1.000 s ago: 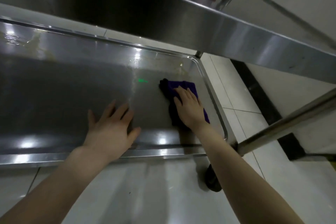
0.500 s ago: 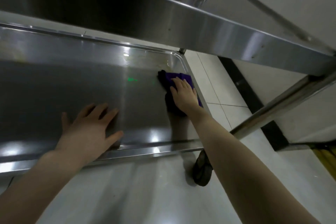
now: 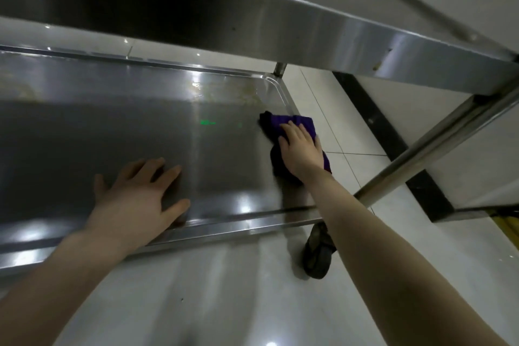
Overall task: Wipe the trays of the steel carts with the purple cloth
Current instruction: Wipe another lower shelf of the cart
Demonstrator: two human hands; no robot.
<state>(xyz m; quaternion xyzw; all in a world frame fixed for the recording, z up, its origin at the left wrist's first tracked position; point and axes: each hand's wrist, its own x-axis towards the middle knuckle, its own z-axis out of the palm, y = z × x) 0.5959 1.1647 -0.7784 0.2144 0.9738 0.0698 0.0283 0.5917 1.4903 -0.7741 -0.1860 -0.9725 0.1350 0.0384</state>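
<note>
The steel cart's lower tray (image 3: 84,132) fills the left and middle of the head view. A purple cloth (image 3: 276,126) lies crumpled against the tray's right rim. My right hand (image 3: 300,149) presses flat on the cloth with straight fingers. My left hand (image 3: 140,199) rests flat on the tray near its front edge, fingers spread, holding nothing. Brownish smears show along the tray's far side near the back right corner.
The cart's upper tray (image 3: 309,25) overhangs close above. A steel leg (image 3: 427,157) slants down at the right, a caster wheel (image 3: 318,253) sits under the front right corner. White floor tiles and a black strip (image 3: 387,146) lie to the right.
My right hand has slid the cloth to the right, up against the tray's right rim. My left hand stays flat on the tray near the front edge.
</note>
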